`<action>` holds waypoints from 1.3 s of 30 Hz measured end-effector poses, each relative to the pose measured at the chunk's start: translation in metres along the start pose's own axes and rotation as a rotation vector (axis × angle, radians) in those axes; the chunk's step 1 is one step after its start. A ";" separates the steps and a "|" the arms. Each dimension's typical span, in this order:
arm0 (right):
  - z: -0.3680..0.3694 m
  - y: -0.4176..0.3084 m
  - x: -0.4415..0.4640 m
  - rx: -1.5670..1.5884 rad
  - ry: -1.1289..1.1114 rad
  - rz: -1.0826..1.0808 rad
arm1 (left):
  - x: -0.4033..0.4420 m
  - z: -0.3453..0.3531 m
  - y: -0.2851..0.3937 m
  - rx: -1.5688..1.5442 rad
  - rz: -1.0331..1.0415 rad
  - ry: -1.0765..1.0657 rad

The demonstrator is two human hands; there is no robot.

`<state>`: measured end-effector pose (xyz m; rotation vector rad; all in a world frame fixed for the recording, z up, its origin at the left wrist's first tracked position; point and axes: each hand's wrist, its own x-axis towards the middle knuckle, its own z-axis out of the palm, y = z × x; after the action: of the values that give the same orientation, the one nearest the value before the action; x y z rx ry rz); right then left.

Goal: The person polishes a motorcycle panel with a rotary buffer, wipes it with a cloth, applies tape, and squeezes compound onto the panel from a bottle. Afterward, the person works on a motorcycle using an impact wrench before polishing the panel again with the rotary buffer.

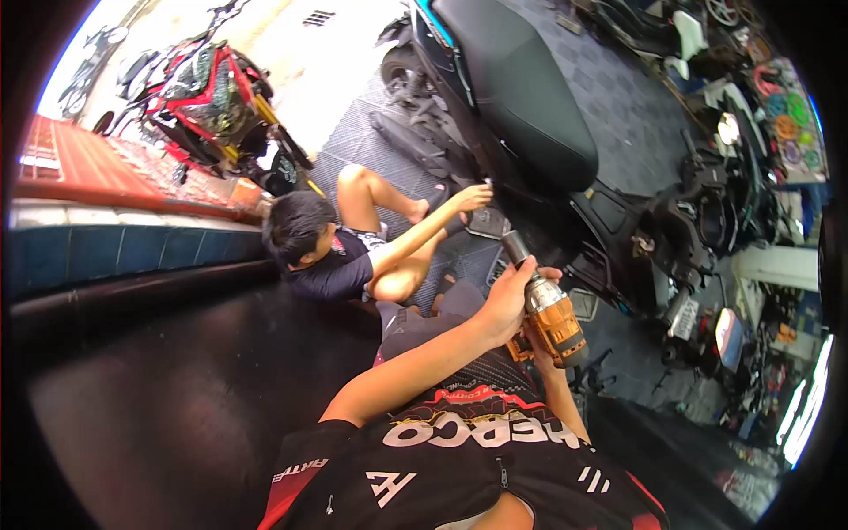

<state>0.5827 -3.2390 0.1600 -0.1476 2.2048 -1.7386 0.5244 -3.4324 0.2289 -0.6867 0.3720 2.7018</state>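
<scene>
An orange and black impact wrench [556, 325] with a long dark socket [514, 249] at its front is in my hands. My left hand [511, 302] is closed around the tool's front end, just behind the socket. My right hand [541, 346] is wrapped round the handle beneath the tool body, which partly hides the fingers. The socket points up and left, towards the underside of a black scooter [530, 97]. Beside the scooter, a seated co-worker [331, 252] reaches one hand [474, 197] to its lower side, apart from my hands.
A red and black motorcycle [208, 102] stands at upper left, beyond a low blue-tiled wall [115, 262]. More scooters and parts line the right side. A dark padded surface [194, 389] fills the lower left. Grey patterned tiles [618, 124] cover the floor.
</scene>
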 end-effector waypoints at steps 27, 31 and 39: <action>-0.046 0.014 0.026 -0.109 -0.171 -0.340 | 0.012 0.000 -0.067 0.257 0.190 0.290; -0.039 -0.008 0.006 0.193 -0.104 0.029 | 0.009 0.005 -0.075 0.315 0.174 0.299; -0.058 0.048 0.000 -0.116 -0.304 -0.168 | -0.002 -0.003 -0.082 0.403 0.250 0.322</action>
<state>0.5699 -3.1729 0.1257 -0.5992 2.1156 -1.5480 0.5576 -3.3593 0.2134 -1.0025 1.1130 2.6065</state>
